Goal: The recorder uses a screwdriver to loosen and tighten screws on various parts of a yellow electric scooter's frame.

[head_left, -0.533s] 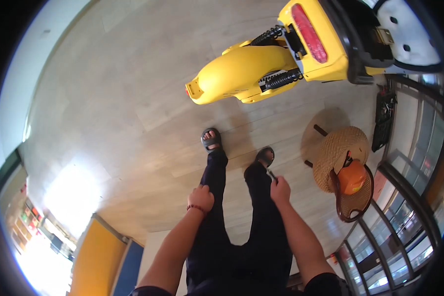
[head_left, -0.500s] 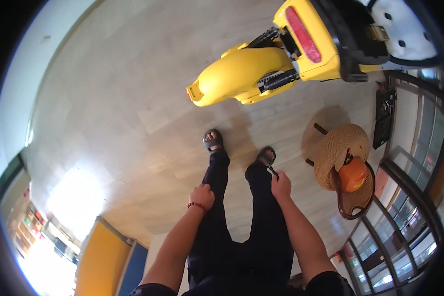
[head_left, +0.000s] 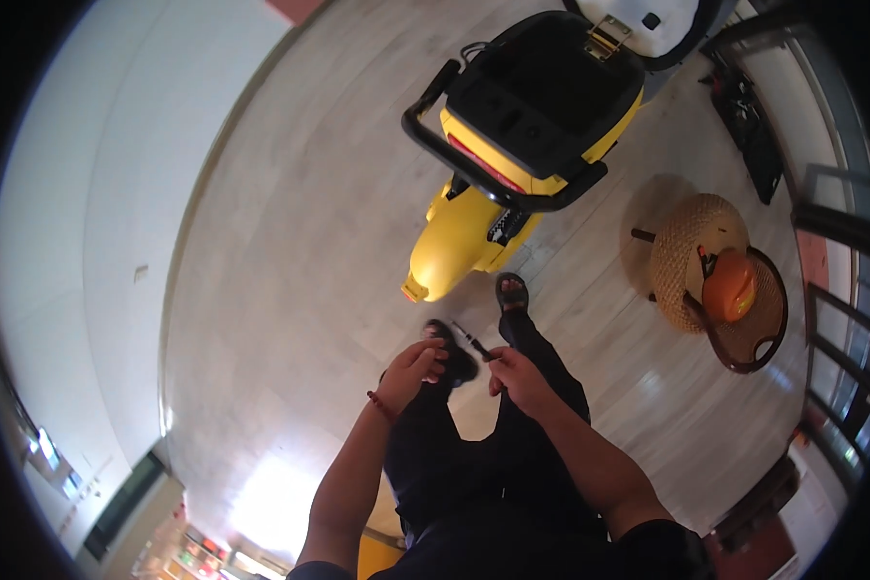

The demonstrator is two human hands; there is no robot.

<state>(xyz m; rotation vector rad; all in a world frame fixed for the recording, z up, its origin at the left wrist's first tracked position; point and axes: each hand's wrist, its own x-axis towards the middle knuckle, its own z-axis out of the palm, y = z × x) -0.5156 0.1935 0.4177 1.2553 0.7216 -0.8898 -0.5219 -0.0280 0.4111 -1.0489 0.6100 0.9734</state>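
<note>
My right hand (head_left: pixel 512 377) grips a slim tool (head_left: pixel 469 338) with a black handle and a metal shaft pointing forward. My left hand (head_left: pixel 416 362), wearing a red bead bracelet (head_left: pixel 379 404), hangs beside the tool with fingers loosely bent and nothing visible in them. Ahead stands a yellow scooter (head_left: pixel 445 242), its rear toward me, with a black grab rail (head_left: pixel 435 135), red tail light and black top storage box (head_left: pixel 541 87), whose pale lid (head_left: pixel 648 24) is raised. My sandalled feet (head_left: pixel 512 290) are just short of its rear fender.
A wicker chair (head_left: pixel 681 271) holding an orange object (head_left: pixel 730 285) stands at right. A black tool case (head_left: pixel 749 130) lies by the dark metal railing (head_left: pixel 822 213) along the right side. A white wall (head_left: pixel 87 213) runs along the left.
The camera has turned and advanced toward the scooter. Both hands have lifted off my thighs and come closer together. My feet have stepped.
</note>
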